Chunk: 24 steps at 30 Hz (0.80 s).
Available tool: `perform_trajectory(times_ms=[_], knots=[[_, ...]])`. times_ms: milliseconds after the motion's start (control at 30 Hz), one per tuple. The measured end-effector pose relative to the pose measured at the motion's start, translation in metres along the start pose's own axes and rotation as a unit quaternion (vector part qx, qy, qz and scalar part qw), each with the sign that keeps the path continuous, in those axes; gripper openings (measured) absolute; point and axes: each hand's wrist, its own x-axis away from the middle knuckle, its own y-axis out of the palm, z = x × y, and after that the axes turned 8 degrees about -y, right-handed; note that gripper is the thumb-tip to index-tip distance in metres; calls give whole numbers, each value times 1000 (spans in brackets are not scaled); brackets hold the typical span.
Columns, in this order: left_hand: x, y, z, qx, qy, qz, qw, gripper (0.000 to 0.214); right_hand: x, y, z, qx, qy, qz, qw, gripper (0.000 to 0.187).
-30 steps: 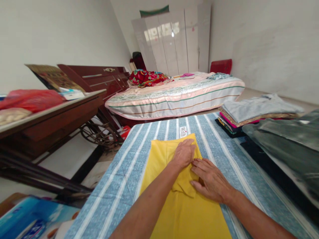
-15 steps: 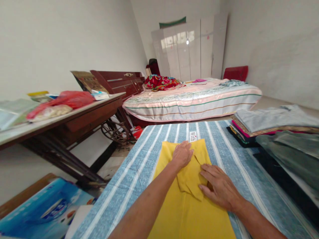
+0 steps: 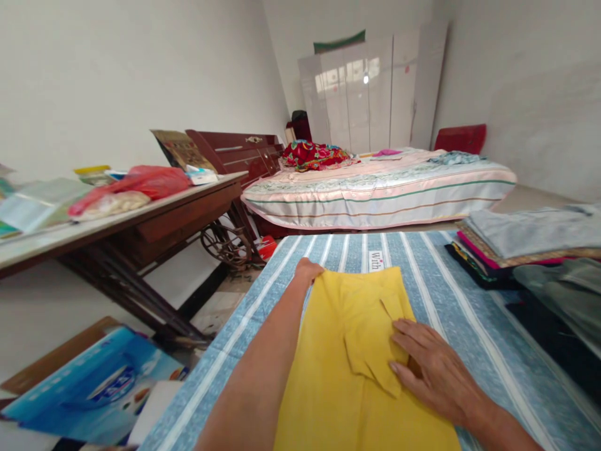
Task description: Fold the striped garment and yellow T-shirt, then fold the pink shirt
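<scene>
A yellow garment (image 3: 328, 376) lies on the blue-and-white striped cloth in front of me, a loose folded flap showing on its upper part. At its far left corner, my left hand (image 3: 308, 270) is closed on the fabric, the fingers partly hidden behind the hand. My right hand (image 3: 429, 363) rests along the garment's right side, fingers stretched out and thumb apart, touching the flap's edge. Just beyond the garment's far edge, a printed label patch (image 3: 376, 260) shows on the striped cloth (image 3: 244, 351).
To the right sit a stack of folded clothes (image 3: 530, 235) and a dark grey-green garment (image 3: 563, 282). A table (image 3: 201, 195) bearing a red plastic bag (image 3: 157, 183) stands at the left, above a blue box (image 3: 107, 388). Farther back is a large bed (image 3: 375, 194).
My left hand has moved from the middle of the garment's upper part to its far left corner. The right hand stays on the right side. The view has shifted slightly left.
</scene>
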Motion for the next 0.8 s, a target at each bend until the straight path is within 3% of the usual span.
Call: perform_trajectory(times_ms=[133,267,433,600,800], knots=[[-13,1,1,43,52,-68,995,26,1,0,0,-10,9,5,1000,33],[-20,2,-10,72,122,-80,987,19,1,-1,-1,-16,11,1,1000,31],[-25,7,-23,43,184,-26,982,25,1,-1,0,-9,14,-12,1000,32],[-14,7,-22,-57,235,41,969,34,0,-1,0,-11,14,-16,1000,33],[18,-3,-15,-174,210,108,956,25,0,0,0,-19,17,-2,1000,33]])
